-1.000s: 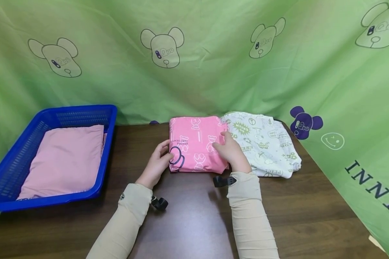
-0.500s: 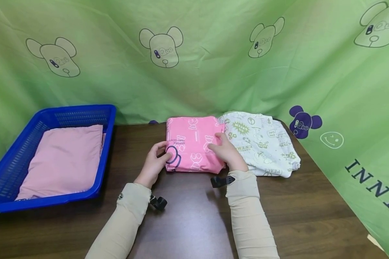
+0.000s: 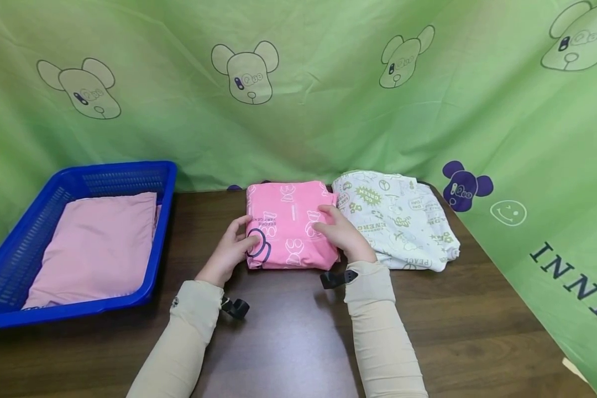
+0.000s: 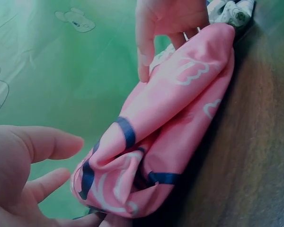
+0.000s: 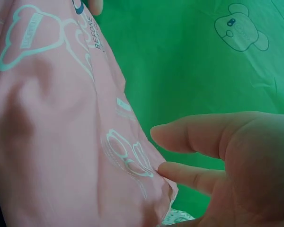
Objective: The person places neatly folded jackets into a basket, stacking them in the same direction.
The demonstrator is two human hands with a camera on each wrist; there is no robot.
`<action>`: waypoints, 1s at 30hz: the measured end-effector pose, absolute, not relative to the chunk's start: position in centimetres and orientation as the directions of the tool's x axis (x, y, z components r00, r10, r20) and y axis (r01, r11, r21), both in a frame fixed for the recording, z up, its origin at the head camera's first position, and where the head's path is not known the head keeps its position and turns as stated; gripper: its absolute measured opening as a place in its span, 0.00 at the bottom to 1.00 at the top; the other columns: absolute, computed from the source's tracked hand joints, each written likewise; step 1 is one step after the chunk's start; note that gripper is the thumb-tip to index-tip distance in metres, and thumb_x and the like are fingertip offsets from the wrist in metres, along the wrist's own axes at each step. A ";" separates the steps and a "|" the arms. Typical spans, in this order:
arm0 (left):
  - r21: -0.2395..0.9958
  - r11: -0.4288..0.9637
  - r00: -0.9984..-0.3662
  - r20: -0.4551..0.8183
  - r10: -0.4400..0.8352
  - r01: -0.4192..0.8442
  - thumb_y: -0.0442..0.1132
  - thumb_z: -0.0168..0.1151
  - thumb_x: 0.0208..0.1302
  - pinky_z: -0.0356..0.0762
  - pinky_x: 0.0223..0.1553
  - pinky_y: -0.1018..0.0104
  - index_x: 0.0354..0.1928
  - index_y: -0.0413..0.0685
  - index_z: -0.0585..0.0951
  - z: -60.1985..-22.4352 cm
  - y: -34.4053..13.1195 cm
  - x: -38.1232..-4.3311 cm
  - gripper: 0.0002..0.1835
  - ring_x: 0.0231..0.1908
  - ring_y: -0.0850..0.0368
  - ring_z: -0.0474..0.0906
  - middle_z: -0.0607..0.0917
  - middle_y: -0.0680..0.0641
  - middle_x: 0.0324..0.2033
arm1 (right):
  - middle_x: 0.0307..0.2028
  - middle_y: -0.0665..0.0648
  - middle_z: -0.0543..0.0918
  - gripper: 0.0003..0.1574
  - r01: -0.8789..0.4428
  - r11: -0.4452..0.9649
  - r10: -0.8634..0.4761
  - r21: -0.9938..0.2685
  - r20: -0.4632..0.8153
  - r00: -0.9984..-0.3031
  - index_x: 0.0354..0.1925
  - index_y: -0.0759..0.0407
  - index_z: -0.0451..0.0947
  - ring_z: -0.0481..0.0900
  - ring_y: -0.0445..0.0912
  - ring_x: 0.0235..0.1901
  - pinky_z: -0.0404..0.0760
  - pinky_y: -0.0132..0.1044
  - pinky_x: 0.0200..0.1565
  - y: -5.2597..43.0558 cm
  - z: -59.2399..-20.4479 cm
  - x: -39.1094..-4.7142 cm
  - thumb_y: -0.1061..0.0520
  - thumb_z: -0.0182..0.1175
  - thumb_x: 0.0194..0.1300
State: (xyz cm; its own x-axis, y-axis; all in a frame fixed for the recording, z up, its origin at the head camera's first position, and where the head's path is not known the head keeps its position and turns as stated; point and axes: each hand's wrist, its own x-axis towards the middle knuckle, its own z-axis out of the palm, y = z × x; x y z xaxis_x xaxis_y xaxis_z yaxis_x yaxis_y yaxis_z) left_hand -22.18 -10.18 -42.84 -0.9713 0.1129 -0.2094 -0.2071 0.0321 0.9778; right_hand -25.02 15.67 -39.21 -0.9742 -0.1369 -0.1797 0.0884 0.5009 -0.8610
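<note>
A folded pink cloth (image 3: 292, 224) with white bear outlines and dark lettering lies on the table near the green backdrop. Along its left edge rests my left hand (image 3: 225, 251), thumb over the near corner. In the left wrist view that hand's thumb and one finger stand apart, while lower fingers meet the cloth's end, partly hidden. My right hand (image 3: 347, 235) is at the opposite edge. The right wrist view has its thumb held off the pink fabric (image 5: 52, 142) and a straight finger touching the side. A folded white cloth (image 3: 395, 221) with green print lies just right.
A blue plastic basket (image 3: 165, 232) stands at the left with a pale pink folded cloth (image 3: 97, 249) inside. The green printed curtain (image 3: 298, 110) hangs behind and along the right side. Brown tabletop (image 3: 288, 331) shows in front of the pink cloth.
Both hands have shifted left together with the pink cloth. It has drawn away from the white cloth, whose left edge now shows more. The basket stays in place.
</note>
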 end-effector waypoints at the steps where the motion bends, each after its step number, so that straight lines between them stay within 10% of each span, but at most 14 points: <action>1: 0.977 0.039 -0.970 -0.211 0.124 -0.208 0.33 0.56 0.73 0.79 0.45 0.67 0.77 0.48 0.59 -42.8 -10.3 -22.2 0.33 0.56 0.45 0.73 0.69 0.33 0.65 | 0.74 0.69 0.60 0.38 0.090 0.499 -0.138 -0.862 -0.182 -0.974 0.75 0.62 0.58 0.56 0.62 0.74 0.52 0.54 0.74 15.6 -39.2 -25.0 0.58 0.56 0.71; 12: 0.971 0.127 -0.957 -0.224 0.185 -0.203 0.31 0.59 0.71 0.79 0.57 0.56 0.79 0.56 0.56 -42.9 -10.9 -22.4 0.39 0.57 0.42 0.73 0.66 0.34 0.65 | 0.73 0.68 0.60 0.41 0.116 0.474 -0.149 -0.873 -0.209 -0.966 0.75 0.58 0.58 0.64 0.59 0.66 0.66 0.52 0.66 15.9 -39.5 -25.2 0.58 0.60 0.68; 30: 0.966 0.113 -0.940 -0.254 0.227 -0.234 0.28 0.59 0.68 0.82 0.39 0.63 0.80 0.58 0.57 -42.5 -12.0 -22.2 0.41 0.47 0.48 0.74 0.62 0.34 0.66 | 0.74 0.69 0.58 0.51 0.139 0.423 -0.215 -0.895 -0.248 -0.945 0.77 0.52 0.56 0.63 0.62 0.67 0.64 0.55 0.69 15.6 -39.8 -25.3 0.61 0.67 0.61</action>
